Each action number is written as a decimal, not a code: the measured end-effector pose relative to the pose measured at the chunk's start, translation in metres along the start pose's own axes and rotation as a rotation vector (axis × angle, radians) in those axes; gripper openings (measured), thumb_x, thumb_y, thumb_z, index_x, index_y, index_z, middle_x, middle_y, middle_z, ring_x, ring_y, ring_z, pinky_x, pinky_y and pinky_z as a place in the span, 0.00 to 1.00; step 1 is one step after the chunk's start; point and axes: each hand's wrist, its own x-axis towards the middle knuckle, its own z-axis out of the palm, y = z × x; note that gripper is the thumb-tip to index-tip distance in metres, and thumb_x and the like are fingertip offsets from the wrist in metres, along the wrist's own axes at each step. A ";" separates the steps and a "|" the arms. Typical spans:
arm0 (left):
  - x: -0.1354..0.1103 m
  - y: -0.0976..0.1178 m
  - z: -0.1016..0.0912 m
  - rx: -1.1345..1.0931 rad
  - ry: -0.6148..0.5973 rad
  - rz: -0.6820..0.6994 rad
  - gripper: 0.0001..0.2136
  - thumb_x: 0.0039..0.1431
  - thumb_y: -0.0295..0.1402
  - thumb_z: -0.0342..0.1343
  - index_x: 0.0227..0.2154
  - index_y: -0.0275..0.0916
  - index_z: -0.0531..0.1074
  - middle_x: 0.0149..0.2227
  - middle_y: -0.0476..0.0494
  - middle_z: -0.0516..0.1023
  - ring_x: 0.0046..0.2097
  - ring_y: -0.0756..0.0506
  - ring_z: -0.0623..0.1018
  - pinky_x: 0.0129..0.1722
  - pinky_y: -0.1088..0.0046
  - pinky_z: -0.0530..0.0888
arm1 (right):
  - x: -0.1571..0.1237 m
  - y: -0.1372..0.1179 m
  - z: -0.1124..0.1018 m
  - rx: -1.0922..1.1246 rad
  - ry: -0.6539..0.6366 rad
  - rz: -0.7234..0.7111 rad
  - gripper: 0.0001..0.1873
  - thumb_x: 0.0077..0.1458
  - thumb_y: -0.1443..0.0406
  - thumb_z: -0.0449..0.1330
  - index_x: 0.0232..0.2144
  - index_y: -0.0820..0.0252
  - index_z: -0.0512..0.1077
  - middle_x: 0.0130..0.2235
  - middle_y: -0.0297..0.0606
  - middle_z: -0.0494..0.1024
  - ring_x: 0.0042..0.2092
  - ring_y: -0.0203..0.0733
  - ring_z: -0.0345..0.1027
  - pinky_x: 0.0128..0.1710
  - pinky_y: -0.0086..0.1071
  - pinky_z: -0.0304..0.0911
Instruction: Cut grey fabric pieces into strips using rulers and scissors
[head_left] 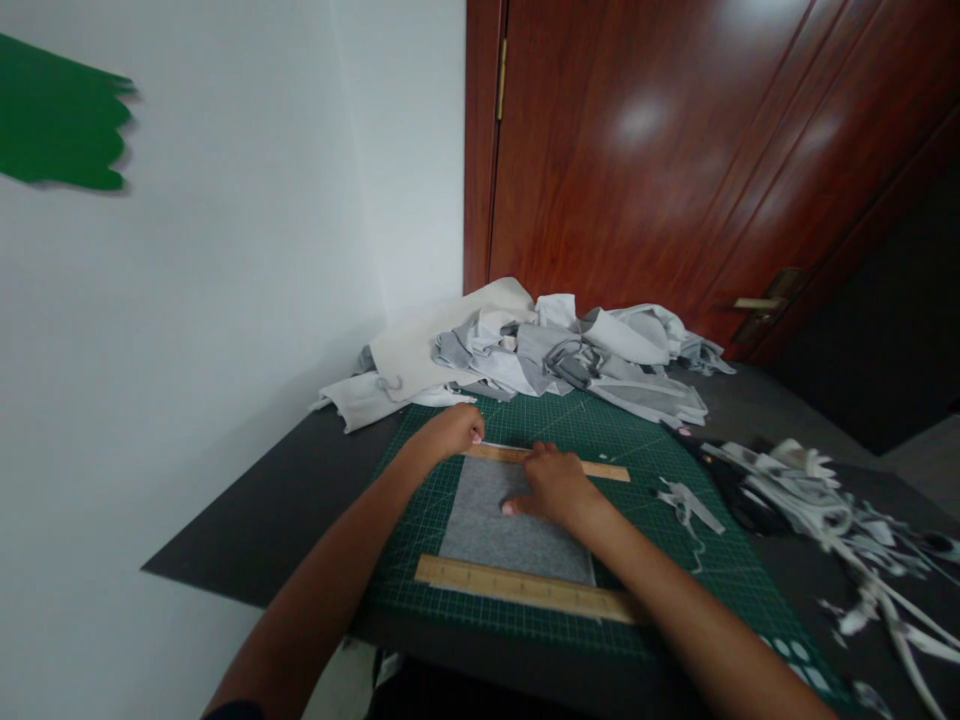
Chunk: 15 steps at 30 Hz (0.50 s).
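A grey felt rectangle (495,520) lies on a green cutting mat (615,430). One wooden ruler (600,468) lies along its far edge, another wooden ruler (525,588) along its near edge. My left hand (454,430) is curled closed at the left end of the far ruler, pinching something I cannot make out. My right hand (551,485) rests on the felt and the far ruler, fingers pressed down and held together.
A heap of grey and white fabric pieces (525,350) sits at the back of the dark table (270,500). Cut fabric strips (817,500) lie at the right. Behind stand a white wall and a red-brown door (675,150).
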 end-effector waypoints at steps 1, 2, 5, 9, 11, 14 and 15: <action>-0.001 -0.001 -0.001 0.009 0.001 -0.007 0.07 0.47 0.20 0.58 0.25 0.36 0.81 0.27 0.45 0.81 0.32 0.46 0.77 0.34 0.74 0.68 | 0.000 0.000 0.000 0.002 -0.001 -0.002 0.35 0.51 0.42 0.68 0.48 0.65 0.79 0.50 0.59 0.78 0.53 0.61 0.72 0.46 0.43 0.67; -0.001 -0.002 -0.002 0.018 0.002 -0.013 0.07 0.47 0.21 0.59 0.25 0.36 0.81 0.27 0.45 0.81 0.32 0.46 0.77 0.34 0.74 0.68 | 0.000 0.000 0.000 0.004 0.001 -0.003 0.35 0.51 0.42 0.68 0.48 0.66 0.79 0.50 0.59 0.78 0.53 0.61 0.72 0.46 0.43 0.67; -0.003 -0.004 -0.005 0.047 0.003 -0.029 0.08 0.47 0.20 0.58 0.24 0.37 0.80 0.26 0.45 0.80 0.32 0.45 0.77 0.34 0.74 0.68 | 0.001 0.001 0.001 0.007 -0.001 -0.003 0.35 0.51 0.42 0.68 0.48 0.66 0.80 0.50 0.59 0.78 0.53 0.61 0.72 0.45 0.43 0.68; -0.005 -0.002 -0.008 0.080 -0.001 -0.039 0.09 0.46 0.19 0.58 0.22 0.38 0.79 0.25 0.45 0.79 0.33 0.45 0.78 0.36 0.73 0.68 | 0.001 0.000 0.000 0.006 -0.008 0.000 0.36 0.51 0.42 0.69 0.48 0.68 0.80 0.50 0.59 0.78 0.53 0.62 0.72 0.45 0.44 0.68; -0.006 0.000 -0.008 0.091 0.005 -0.042 0.09 0.45 0.18 0.58 0.22 0.38 0.79 0.26 0.45 0.79 0.34 0.45 0.78 0.37 0.73 0.67 | 0.001 0.000 0.000 0.007 -0.008 -0.002 0.36 0.51 0.42 0.68 0.48 0.67 0.80 0.50 0.59 0.78 0.53 0.62 0.72 0.45 0.44 0.69; -0.010 0.001 -0.010 0.099 0.046 -0.060 0.09 0.45 0.18 0.59 0.21 0.39 0.77 0.26 0.44 0.78 0.36 0.43 0.78 0.39 0.72 0.68 | 0.000 0.000 0.000 0.007 0.000 -0.003 0.36 0.51 0.43 0.68 0.48 0.67 0.79 0.50 0.59 0.78 0.53 0.62 0.72 0.46 0.43 0.68; -0.011 0.001 -0.011 0.096 0.065 -0.070 0.09 0.45 0.18 0.59 0.20 0.39 0.77 0.27 0.44 0.78 0.37 0.43 0.79 0.40 0.71 0.68 | 0.000 0.000 0.000 0.006 0.001 -0.003 0.36 0.51 0.43 0.69 0.49 0.67 0.79 0.50 0.59 0.78 0.53 0.61 0.72 0.45 0.43 0.68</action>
